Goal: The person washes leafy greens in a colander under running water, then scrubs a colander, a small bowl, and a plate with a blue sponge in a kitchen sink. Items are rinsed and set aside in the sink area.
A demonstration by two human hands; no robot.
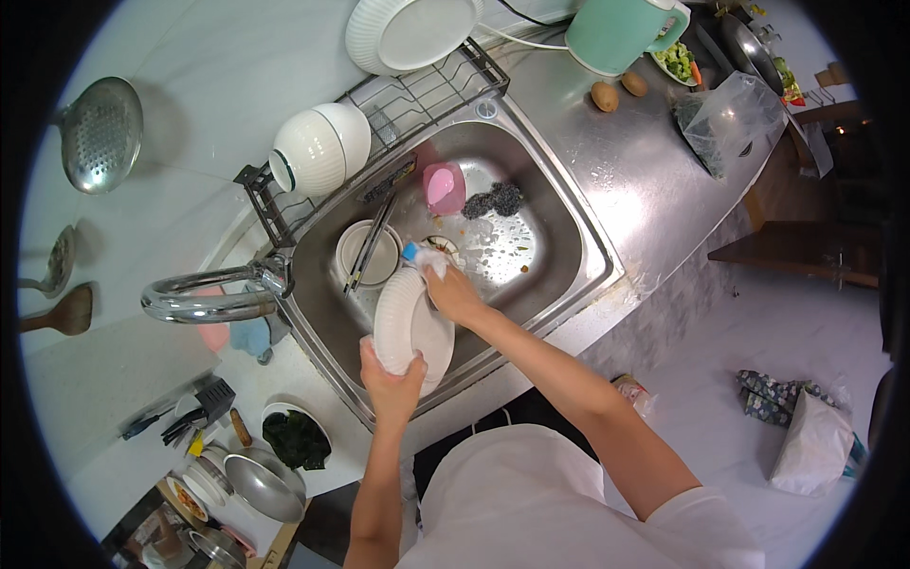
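My left hand (pixel 391 377) grips the near end of a white ribbed dish (pixel 397 320), tilted on its edge over the sink (pixel 569 291). Suds cover part of my right hand (pixel 448 288), which presses a blue sponge (pixel 410 251) at the dish's far rim. Only a little of the sponge shows. Beyond the dish, a white bowl (pixel 366 256) rests on the sink floor with chopsticks (pixel 373 242) across it. Partly hidden behind my right hand is a patterned dish (pixel 442 244). A pink container (pixel 444 188) and dark mesh scrubbers (pixel 494 200) lie farther back.
A chrome faucet (pixel 206 295) stands at the sink's left. Along the back, a wire rack (pixel 441 85) carries white bowls (pixel 320 149) and a large plate (pixel 416 32). The right counter holds a green kettle (pixel 618 35), two brown eggs (pixel 604 96) and a plastic bag (pixel 732 121).
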